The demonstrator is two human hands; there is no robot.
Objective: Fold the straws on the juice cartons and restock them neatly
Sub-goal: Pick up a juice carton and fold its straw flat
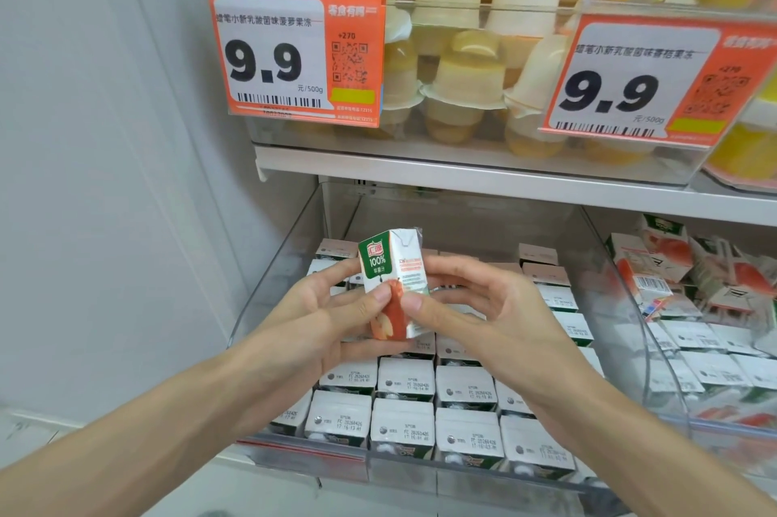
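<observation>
Just now the left hand and right hand both pinch one carton, upright above the bin of stocked cartons. Its straw, probably on the far face, lies nearer the right hand.

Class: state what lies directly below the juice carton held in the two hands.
Rows of upright cartons in a clear bin, printed tops showing. The left hand and right hand holding the juice carton cover some.
</observation>
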